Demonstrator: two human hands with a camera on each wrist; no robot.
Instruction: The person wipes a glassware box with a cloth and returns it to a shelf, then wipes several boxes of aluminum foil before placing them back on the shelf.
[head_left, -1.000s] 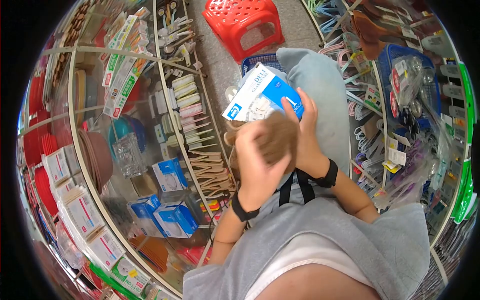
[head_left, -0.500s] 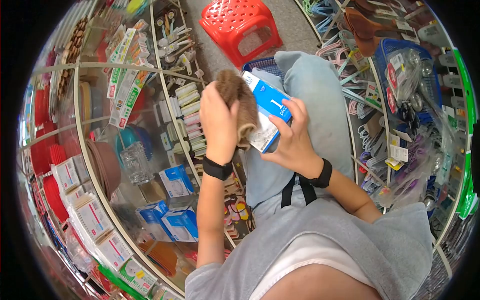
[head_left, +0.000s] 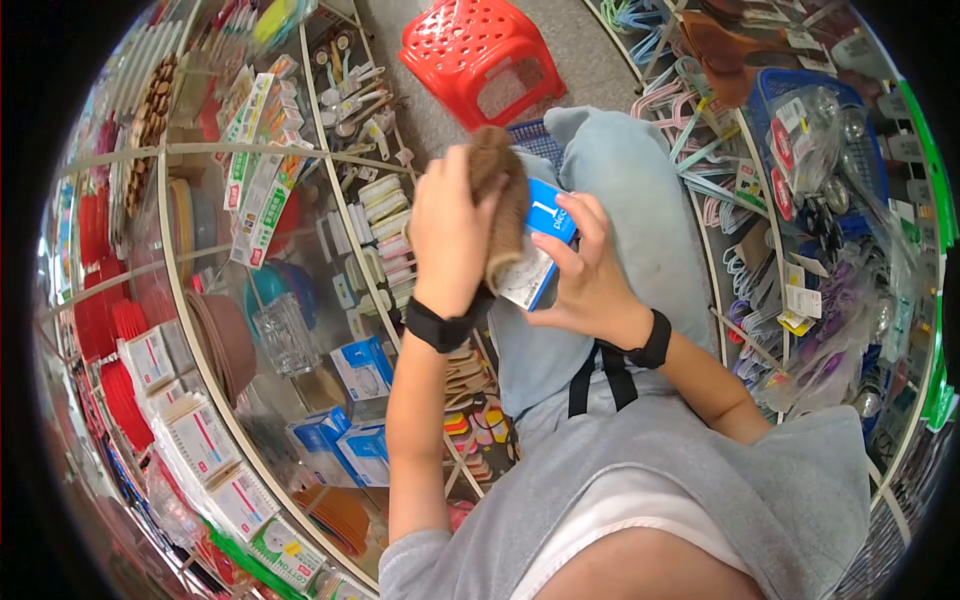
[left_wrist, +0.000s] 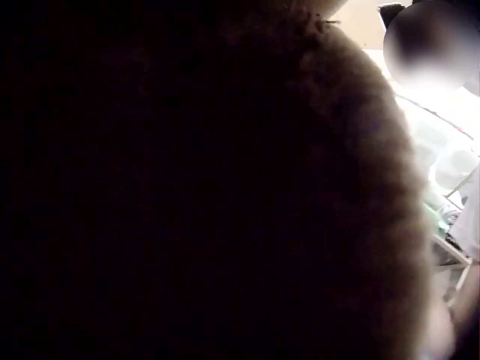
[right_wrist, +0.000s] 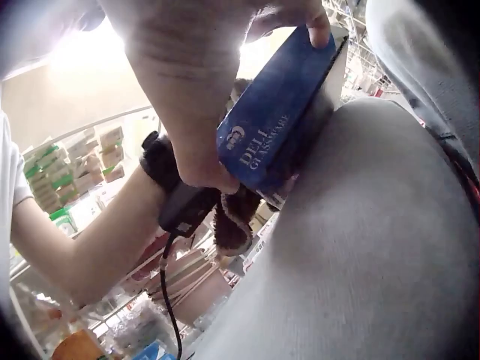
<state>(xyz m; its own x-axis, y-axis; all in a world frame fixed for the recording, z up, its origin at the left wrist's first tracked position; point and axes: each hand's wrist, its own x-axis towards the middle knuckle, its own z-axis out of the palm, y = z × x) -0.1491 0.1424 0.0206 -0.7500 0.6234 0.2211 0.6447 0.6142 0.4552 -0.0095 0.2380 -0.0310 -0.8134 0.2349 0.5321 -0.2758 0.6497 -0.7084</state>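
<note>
In the head view my left hand (head_left: pixel 447 235) grips a brown fuzzy cloth (head_left: pixel 508 215) over the left part of a blue and white glassware box (head_left: pixel 546 212). My right hand (head_left: pixel 592 270) holds that box by its right and near edges, with the thumb at the near corner, above the lap. From the right wrist the box's blue side (right_wrist: pixel 281 112) shows "DELI GLASSWARE" lettering, and the cloth (right_wrist: pixel 234 225) hangs beyond it. The dark bulk of the cloth (left_wrist: pixel 375 180) fills most of the left wrist view.
Left stands a wire rack with more blue boxes (head_left: pixel 362 367), a clear glass (head_left: pixel 287 335) and plastic-wrapped goods. Hangers (head_left: pixel 690 90) and a blue basket (head_left: pixel 820 85) line the right. A red stool (head_left: pixel 480 50) stands ahead, with another blue basket (head_left: pixel 535 135) by the legs.
The box has turned in the right hand, which has shifted to its near corner. The left hand with the cloth moved out to the left, then back right over the box.
</note>
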